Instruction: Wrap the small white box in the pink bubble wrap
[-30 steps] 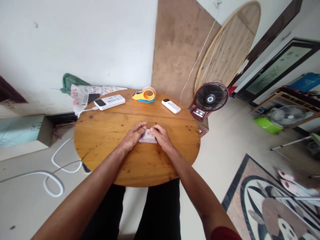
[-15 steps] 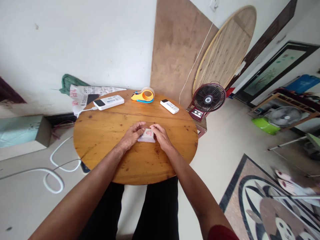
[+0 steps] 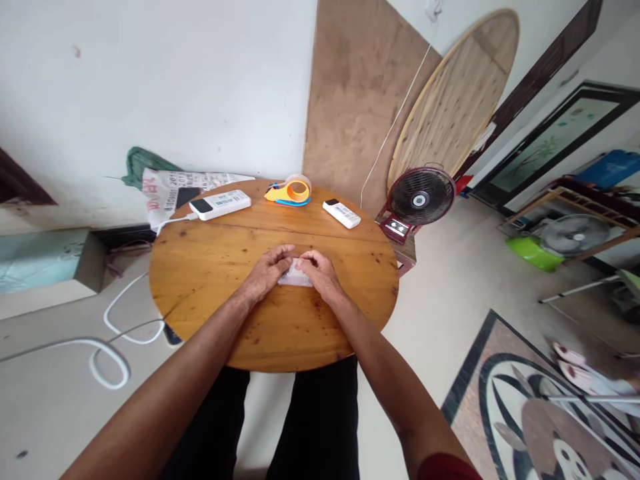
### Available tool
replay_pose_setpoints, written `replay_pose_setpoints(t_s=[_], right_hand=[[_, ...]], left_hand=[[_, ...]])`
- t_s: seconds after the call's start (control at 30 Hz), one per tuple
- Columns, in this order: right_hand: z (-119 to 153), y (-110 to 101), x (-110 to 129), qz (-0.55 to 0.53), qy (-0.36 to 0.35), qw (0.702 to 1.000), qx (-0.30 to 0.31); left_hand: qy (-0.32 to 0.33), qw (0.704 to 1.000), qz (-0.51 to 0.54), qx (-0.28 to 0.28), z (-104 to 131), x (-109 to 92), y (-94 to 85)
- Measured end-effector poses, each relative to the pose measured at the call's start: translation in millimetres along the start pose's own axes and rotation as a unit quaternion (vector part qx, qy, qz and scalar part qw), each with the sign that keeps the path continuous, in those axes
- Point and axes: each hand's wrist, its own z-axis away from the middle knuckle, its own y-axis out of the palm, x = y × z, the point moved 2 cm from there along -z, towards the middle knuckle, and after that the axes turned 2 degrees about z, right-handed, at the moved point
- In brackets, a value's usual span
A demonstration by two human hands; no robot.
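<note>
While both hands press down on the small folded pinkish paper (image 3: 295,275) lying flat between them on the round wooden table (image 3: 210,260), the left hand (image 3: 267,270) should pin its edge firmly and the right hand (image 3: 319,272) crease evenly, fingertips meeting above it.

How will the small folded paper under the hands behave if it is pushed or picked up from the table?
The paper looks thin and flat, so it is probably very light and floppy. It lies on the smooth wooden table, so it would likely slide easily. The left hand and right hand both press on it, perhaps because it springs open.
</note>
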Motion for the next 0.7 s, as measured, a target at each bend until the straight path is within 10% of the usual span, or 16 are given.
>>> replay_pose_setpoints(t_s=[0.7], right_hand=[[-3.1, -1.5, -8.9, -0.042, -0.022, 0.999, -0.018]], left_hand=[[-0.011, 1.000, -0.010, -0.025, 4.7, -5.0, 3.2]])
